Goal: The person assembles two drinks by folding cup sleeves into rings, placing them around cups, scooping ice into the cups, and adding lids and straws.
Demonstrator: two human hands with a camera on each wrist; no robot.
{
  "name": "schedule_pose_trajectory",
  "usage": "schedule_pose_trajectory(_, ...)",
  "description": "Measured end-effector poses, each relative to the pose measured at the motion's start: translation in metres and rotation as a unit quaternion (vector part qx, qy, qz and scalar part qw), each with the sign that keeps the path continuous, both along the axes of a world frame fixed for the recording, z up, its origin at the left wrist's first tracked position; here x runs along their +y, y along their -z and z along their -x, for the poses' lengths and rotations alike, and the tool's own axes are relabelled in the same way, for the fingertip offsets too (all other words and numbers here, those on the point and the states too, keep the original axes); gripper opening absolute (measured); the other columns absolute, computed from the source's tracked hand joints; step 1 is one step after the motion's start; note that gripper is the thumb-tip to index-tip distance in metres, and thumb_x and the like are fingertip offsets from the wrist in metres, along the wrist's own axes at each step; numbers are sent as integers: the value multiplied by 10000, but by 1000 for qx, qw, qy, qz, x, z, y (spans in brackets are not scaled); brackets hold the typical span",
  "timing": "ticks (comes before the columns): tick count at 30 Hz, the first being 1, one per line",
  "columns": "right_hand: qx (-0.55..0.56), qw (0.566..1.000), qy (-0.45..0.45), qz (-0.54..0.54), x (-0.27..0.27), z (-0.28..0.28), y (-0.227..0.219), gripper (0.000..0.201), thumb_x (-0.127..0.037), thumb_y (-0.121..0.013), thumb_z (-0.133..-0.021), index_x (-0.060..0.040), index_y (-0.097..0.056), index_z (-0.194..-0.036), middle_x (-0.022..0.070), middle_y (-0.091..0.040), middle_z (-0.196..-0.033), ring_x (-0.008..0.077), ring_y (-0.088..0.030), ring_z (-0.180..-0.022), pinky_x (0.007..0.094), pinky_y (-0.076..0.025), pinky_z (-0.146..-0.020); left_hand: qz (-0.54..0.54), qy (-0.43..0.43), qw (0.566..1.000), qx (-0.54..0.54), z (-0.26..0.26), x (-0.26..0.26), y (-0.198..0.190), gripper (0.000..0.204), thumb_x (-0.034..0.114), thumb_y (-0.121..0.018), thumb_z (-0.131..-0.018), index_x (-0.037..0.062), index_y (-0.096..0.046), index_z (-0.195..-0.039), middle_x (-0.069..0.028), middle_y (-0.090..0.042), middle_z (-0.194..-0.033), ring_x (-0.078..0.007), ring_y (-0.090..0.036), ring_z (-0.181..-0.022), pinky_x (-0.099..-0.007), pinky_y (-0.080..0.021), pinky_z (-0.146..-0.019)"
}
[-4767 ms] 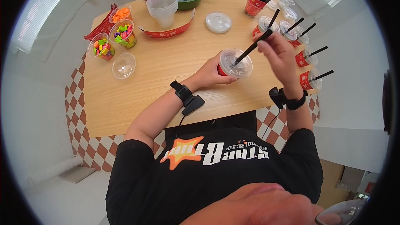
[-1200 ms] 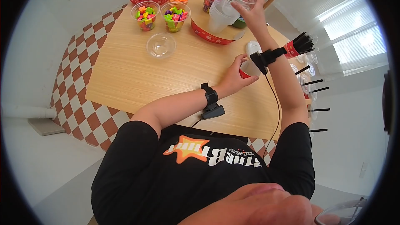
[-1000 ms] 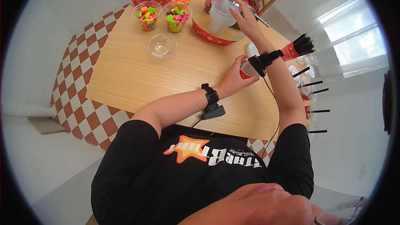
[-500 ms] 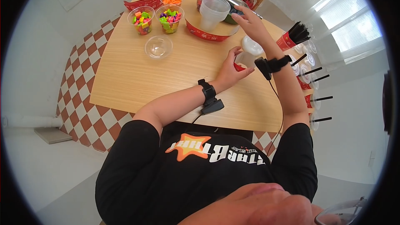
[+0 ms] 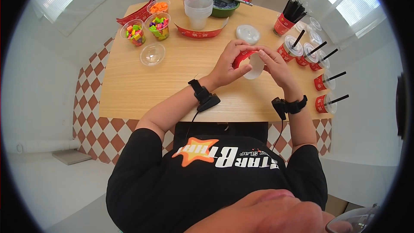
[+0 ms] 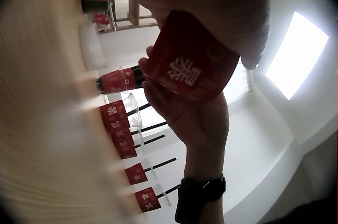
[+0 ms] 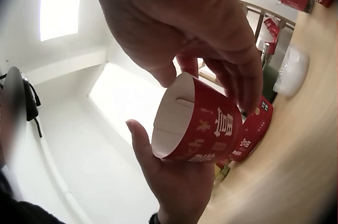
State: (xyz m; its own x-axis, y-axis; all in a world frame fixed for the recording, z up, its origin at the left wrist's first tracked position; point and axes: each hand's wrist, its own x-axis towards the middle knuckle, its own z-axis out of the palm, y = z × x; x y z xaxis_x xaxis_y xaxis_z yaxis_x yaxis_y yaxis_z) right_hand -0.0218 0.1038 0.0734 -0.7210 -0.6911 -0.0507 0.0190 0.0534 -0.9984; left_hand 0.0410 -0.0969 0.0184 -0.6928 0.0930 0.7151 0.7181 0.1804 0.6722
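Over the table, the left hand (image 5: 225, 65) holds a red paper sleeve (image 5: 244, 57) tipped on its side, fingers round the outside and thumb by its rim. The right hand (image 5: 278, 70) grips the opposite side with curled fingers. In the right wrist view the sleeve (image 7: 208, 129) is a ring with white printing and a pale inside; the left hand (image 7: 182, 184) supports it below, the right hand (image 7: 185, 18) from above. The left wrist view shows the sleeve (image 6: 193, 57) between the left hand (image 6: 211, 2) and right hand (image 6: 195, 118).
Behind stand stacked clear cups (image 5: 198, 8), flat red sleeves (image 5: 200, 33), a green bowl (image 5: 222, 11) with a scoop and white lids (image 5: 248, 34). Candy cups (image 5: 158, 28) and a clear lid (image 5: 152, 54) lie left; straws (image 5: 295, 11) and several lidded cups (image 5: 290, 48) right.
The right hand has come back from near the cup stack and now grips the sleeve. The left hand has kept hold of it and tipped it. The head view has turned.
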Motion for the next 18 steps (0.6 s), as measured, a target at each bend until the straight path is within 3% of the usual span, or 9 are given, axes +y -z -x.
schedule_pose_trajectory(4,69,997,-19,8,12,-21,-6,376,-238,-591,-1005,-38,-562,-1322,21,-635,-1155,118,-591,-1073,298,-515,-893,45,1,998,37,-19,1,-16,551,416,-636,-927,15,-557,-1296,-179,-483,-1286,-320,-469,-1202,-402,-397,-1021)
schedule_pose_trajectory(6,176,983,-1,59,16,-33,-10,459,-183,-680,-942,-41,-538,-1355,51,-602,-1230,146,-568,-1145,319,-510,-943,113,-56,992,10,-29,-1,-24,536,344,-588,-960,1,-511,-1365,-178,-483,-1311,-301,-502,-1208,-387,-405,-1029)
schedule_pose_trajectory(7,173,983,0,62,18,-37,-11,459,-183,-680,-942,-41,-538,-1355,51,-602,-1230,146,-568,-1145,319,-510,-943,116,-55,992,7,-33,-3,-29,536,344,-588,-960,1,-511,-1365,-178,-483,-1311,-301,-502,-1208,-387,-405,-1029)
schedule_pose_trajectory(9,269,961,33,53,21,-45,-13,553,-163,-740,-889,-36,-516,-1379,86,-568,-1292,170,-548,-1197,331,-504,-972,101,3,994,-50,-40,-8,-38,537,281,-595,-952,0,-488,-1397,-176,-478,-1342,-277,-525,-1187,-386,-420,-1028)
schedule_pose_trajectory(13,307,949,58,48,20,-58,-17,600,-144,-758,-867,-14,-497,-1391,109,-556,-1314,192,-550,-1208,338,-506,-977,80,-13,995,-50,-47,-14,-48,544,222,-630,-915,13,-497,-1400,-143,-464,-1328,-234,-534,-1180,-396,-450,-1027)
schedule_pose_trajectory(15,164,975,62,139,21,-54,-9,570,-165,-723,-895,0,-487,-1388,119,-568,-1288,226,-554,-1220,347,-510,-975,-30,1,996,-79,-54,-14,-53,599,187,-672,-870,25,-485,-1416,-111,-441,-1293,-202,-531,-1169,-400,-469,-1032)
schedule_pose_trajectory(16,164,974,60,141,23,-50,-5,570,-165,-723,-895,0,-487,-1388,119,-568,-1288,226,-554,-1220,347,-510,-975,-34,3,995,-95,-55,-18,-55,607,180,-695,-851,28,-484,-1399,-101,-417,-1262,-190,-532,-1152,-410,-480,-1029)
schedule_pose_trajectory(18,-22,968,58,243,31,-40,6,446,-231,-659,-948,-9,-529,-1313,120,-597,-1218,276,-562,-1234,371,-511,-983,-29,33,991,-129,-55,-32,-52,558,180,-698,-855,31,-502,-1356,-100,-426,-1247,-185,-536,-1140,-398,-487,-1017)
